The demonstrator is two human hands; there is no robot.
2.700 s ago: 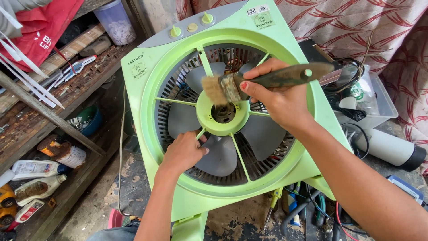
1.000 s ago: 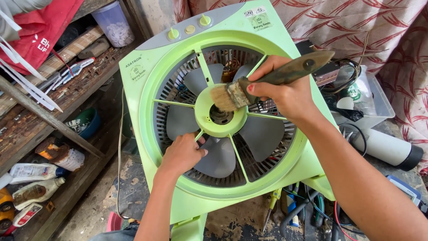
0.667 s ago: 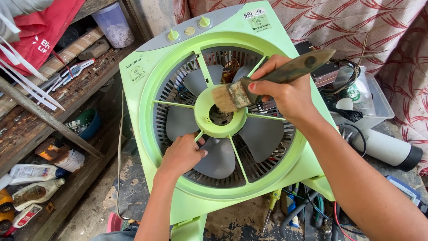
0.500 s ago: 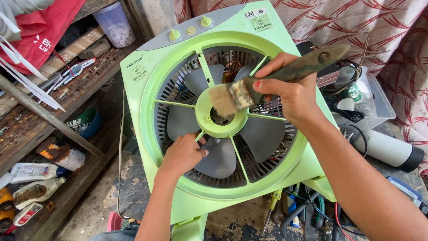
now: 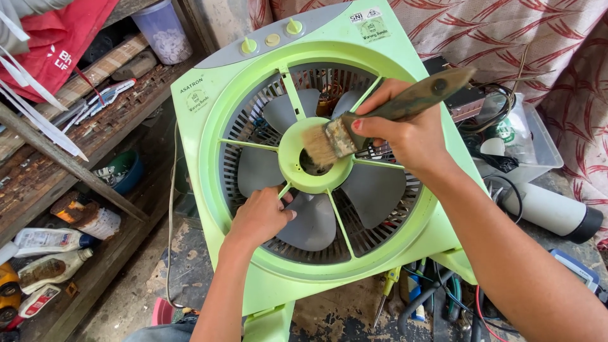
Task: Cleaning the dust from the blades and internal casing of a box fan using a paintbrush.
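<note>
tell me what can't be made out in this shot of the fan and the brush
Head view only:
- Hub opening of the green box fan: hidden by the brush bristles.
- Left hand fingertips: tucked behind a gray blade.
- Fan's lower edge: cut off by the picture's bottom edge.
- Right hand palm: turned away.

A: The square plastic box fan is showing pale lime green, with grey blades and three yellow-green knobs on a grey panel.

B: The wooden-handled paintbrush is looking muddy olive, its bristles tan. One fingernail is showing red polish.

A: Behind, the draped curtain cloth is wearing dark red leaf strokes on cream.

B: And a red fabric bag is hanging upper left.
</note>
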